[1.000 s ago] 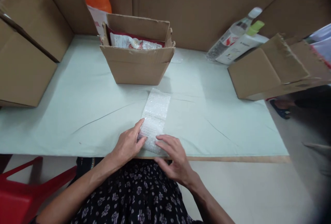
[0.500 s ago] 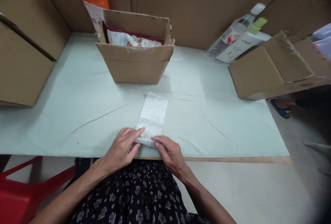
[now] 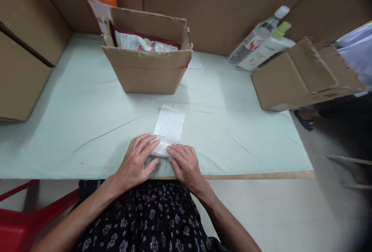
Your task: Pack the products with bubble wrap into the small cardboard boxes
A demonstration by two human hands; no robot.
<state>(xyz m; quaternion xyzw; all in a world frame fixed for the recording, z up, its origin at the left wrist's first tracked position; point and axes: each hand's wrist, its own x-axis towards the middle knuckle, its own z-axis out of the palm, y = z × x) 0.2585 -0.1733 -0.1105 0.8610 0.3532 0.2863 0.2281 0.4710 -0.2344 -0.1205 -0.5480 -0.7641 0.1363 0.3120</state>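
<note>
A strip of clear bubble wrap [image 3: 169, 124] lies on the pale green table covering, its near end folded over into a flat bundle. Whether anything is wrapped inside I cannot tell. My left hand [image 3: 136, 161] rests its outstretched fingers on the left side of the fold, the thumb spread away from it. At the right side of the same fold, my right hand [image 3: 186, 164] has its fingers bent over the edge with the thumb tucked close below.
Beyond the wrap stands an open cardboard box [image 3: 149, 71] with printed packets inside. A second box [image 3: 286, 77] is at the right edge, beside a clear bottle [image 3: 250, 42] and a white bottle [image 3: 261, 56]. Large cartons [image 3: 20, 77] line the left. A red chair [image 3: 17, 221] is lower left.
The near end of the bubble wrap has been folded further away from me, leaving a shorter flat length. Both hands moved slightly forward with it, and my left thumb has come away from the fold.
</note>
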